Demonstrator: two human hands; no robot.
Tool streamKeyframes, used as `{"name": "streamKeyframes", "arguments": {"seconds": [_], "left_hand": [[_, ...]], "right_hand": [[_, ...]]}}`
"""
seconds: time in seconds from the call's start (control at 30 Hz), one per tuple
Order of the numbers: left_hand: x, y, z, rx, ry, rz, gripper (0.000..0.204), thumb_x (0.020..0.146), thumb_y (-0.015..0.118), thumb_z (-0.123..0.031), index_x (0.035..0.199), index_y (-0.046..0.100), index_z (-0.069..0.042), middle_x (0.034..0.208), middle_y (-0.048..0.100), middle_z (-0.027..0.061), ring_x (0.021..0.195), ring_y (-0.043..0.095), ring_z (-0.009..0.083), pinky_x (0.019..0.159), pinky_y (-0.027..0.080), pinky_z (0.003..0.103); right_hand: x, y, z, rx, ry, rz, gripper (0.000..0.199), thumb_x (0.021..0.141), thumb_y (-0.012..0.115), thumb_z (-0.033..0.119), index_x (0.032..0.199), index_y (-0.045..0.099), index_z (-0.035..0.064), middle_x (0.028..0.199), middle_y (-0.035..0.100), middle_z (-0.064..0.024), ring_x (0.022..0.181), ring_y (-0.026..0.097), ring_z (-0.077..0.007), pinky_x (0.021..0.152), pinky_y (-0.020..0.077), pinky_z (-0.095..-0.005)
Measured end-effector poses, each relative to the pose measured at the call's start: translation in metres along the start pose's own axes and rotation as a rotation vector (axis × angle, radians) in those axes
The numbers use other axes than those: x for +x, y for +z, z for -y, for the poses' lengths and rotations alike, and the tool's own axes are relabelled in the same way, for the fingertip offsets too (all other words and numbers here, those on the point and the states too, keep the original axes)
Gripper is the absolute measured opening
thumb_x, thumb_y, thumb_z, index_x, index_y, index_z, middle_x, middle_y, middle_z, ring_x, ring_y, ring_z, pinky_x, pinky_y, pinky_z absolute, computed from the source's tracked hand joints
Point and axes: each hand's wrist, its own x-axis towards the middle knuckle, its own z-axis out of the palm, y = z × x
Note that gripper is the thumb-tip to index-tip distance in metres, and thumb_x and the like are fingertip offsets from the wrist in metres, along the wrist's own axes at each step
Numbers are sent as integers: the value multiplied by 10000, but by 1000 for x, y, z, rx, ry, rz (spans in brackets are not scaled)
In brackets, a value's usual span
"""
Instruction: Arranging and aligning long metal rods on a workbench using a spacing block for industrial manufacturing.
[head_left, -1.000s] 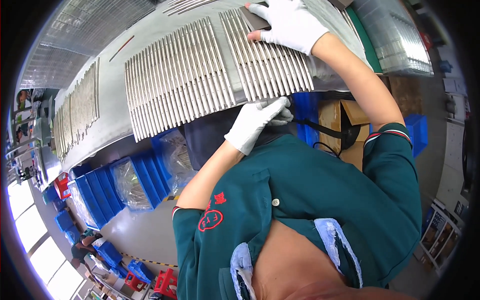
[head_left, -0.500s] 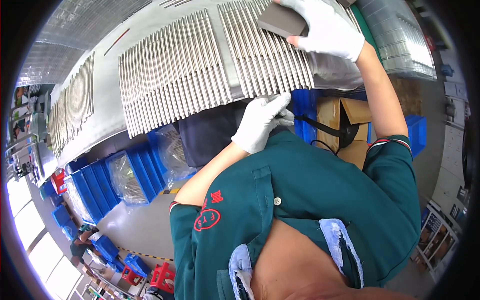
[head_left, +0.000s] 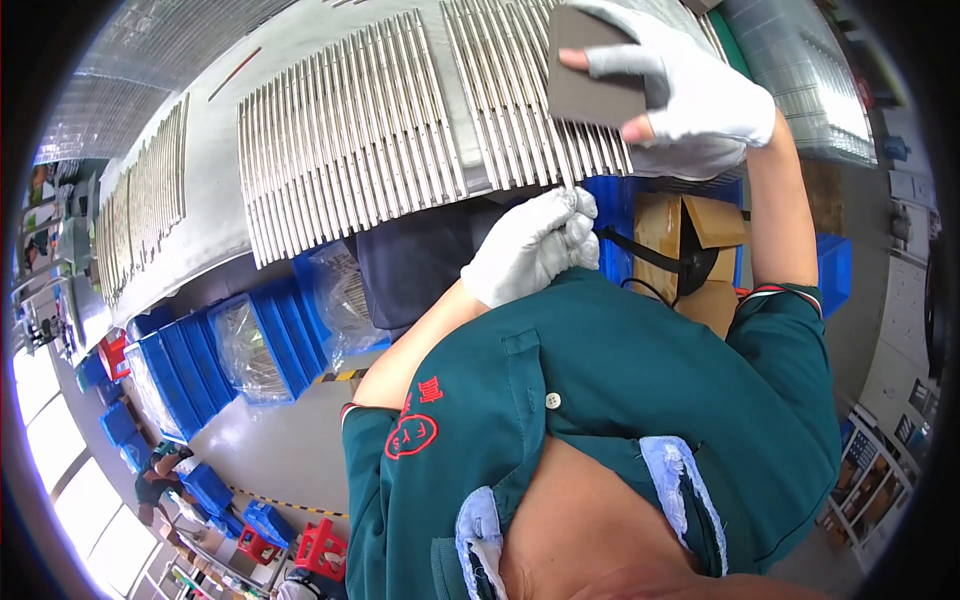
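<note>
My right hand (head_left: 705, 95), in a white glove with bare fingertips, grips a flat grey-brown block (head_left: 592, 92), perhaps a sanding sponge. The block lies over the right-hand row of slim metal rods (head_left: 505, 105), covering part of them. At the near edge of that row, my gloved left hand (head_left: 535, 245) is closed, its fingertips pinching the near end of one metal rod (head_left: 566, 172). Another row of metal rods (head_left: 350, 140) lies side by side to the left, apart from both hands.
More rods (head_left: 150, 200) lie at the table's far left, near a thin reddish stick (head_left: 235, 72). Blue bins (head_left: 180, 385) with plastic-wrapped contents stand below the table edge. An opened cardboard box (head_left: 715, 222) is below on the right. Clear plastic trays (head_left: 815, 90) are stacked at the far right.
My right hand has moved right and nearer with the block, which now shows its broad face. My left hand's fingers have closed around the rod end.
</note>
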Motion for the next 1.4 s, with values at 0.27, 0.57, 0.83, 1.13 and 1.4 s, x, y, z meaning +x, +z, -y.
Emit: {"name": "streamKeyframes", "arguments": {"seconds": [0.27,0.57,0.83,1.13,1.4], "left_hand": [[-5,2,3,-39,-2,134,208,913,539,-262,955,530,-58,670,447,-17,707,529,158,676,468,309],[3,-6,6,-169,-60,286,201,905,545,-271,958,525,-79,652,420,-31,712,505,162,700,447,314],[0,2,5,-214,-70,292,197,955,456,-285,832,442,-132,605,332,-71,659,403,99,734,377,286],[2,-4,7,-177,-41,269,190,937,491,-271,915,508,-83,619,422,-49,774,567,176,882,457,383],[3,-4,8,-239,-65,306,214,947,475,-276,907,526,-72,622,444,-33,760,580,179,882,469,377]], "right_hand": [[6,5,6,28,-253,83,656,619,709,478,1202,602,197,1407,333,-182,1254,357,-365,1049,281,-425],[-1,0,3,-5,-265,64,655,652,661,585,1181,621,201,1429,316,-154,1259,350,-357,1049,262,-444],[-18,2,-5,-79,-194,71,690,697,599,661,1177,621,165,1426,317,-159,1276,331,-369,1048,266,-439],[13,15,30,-12,-282,50,656,680,663,560,1198,604,161,1419,317,-167,1273,339,-356,1058,260,-436],[0,12,20,-31,-208,31,672,669,656,569,1224,586,197,1428,314,-154,1268,344,-356,1059,258,-431]]}}
